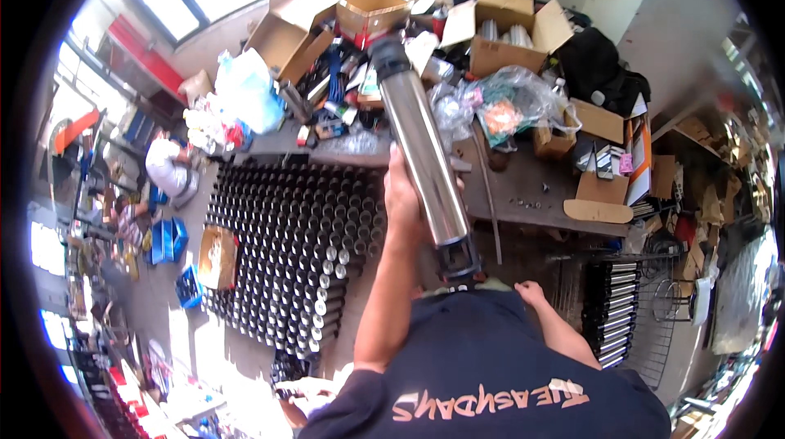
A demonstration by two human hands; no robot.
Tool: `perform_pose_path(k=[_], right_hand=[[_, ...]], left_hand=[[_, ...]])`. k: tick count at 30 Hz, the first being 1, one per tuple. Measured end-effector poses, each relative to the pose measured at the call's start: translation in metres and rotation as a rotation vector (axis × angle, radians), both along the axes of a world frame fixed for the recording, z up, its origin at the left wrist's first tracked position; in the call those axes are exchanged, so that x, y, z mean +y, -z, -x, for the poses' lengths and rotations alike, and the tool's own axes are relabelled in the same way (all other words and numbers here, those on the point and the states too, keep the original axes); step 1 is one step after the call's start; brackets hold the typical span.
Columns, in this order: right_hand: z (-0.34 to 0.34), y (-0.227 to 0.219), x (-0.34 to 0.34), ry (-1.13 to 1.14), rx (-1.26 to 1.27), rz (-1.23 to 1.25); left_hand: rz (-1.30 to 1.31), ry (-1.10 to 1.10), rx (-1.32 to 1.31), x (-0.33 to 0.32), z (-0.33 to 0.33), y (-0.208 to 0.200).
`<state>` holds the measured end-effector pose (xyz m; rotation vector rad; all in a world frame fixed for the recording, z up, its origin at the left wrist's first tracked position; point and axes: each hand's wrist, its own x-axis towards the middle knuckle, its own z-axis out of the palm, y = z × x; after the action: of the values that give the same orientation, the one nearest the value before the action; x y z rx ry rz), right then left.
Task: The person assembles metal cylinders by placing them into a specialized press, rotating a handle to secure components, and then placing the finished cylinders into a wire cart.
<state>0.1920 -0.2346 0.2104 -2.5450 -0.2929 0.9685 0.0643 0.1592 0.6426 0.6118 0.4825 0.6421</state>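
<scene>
My left hand point(401, 203) is wrapped around a long polished metal cylinder point(423, 157), held tilted in front of my body. A ribbed black cap point(388, 56) tops its far end. At the near end, close to my waist, is a black open-framed fitting point(459, 259). Fingertips show along the right edge of the tube. Low at my right side, my right hand point(531, 293) has its fingers curled, apart from the cylinder, with nothing visible in it. To the left of my left forearm, many upright black cylinders point(282, 235) stand in dense rows on the floor.
Ahead, a cluttered workbench point(540, 202) bears open cardboard boxes point(503, 55), plastic bags point(523, 100) and a black bag point(601, 71). A wire cart point(654, 333) with stacked metal tubes point(617, 308) stands right. Left are blue bins point(169, 240) and a crouching person point(172, 165).
</scene>
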Motion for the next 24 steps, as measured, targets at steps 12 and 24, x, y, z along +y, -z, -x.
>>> perform_pose_path(k=[12,24], right_hand=[[0.071,-0.296,0.044,0.234,0.433,-1.017],[0.081,-0.163,-0.319,1.395,0.467,-0.595]], left_hand=[[-0.588,0.333,0.358,-0.134,-0.074,0.097],[-0.997,1.533,0.365,-0.474,-0.168,0.221]])
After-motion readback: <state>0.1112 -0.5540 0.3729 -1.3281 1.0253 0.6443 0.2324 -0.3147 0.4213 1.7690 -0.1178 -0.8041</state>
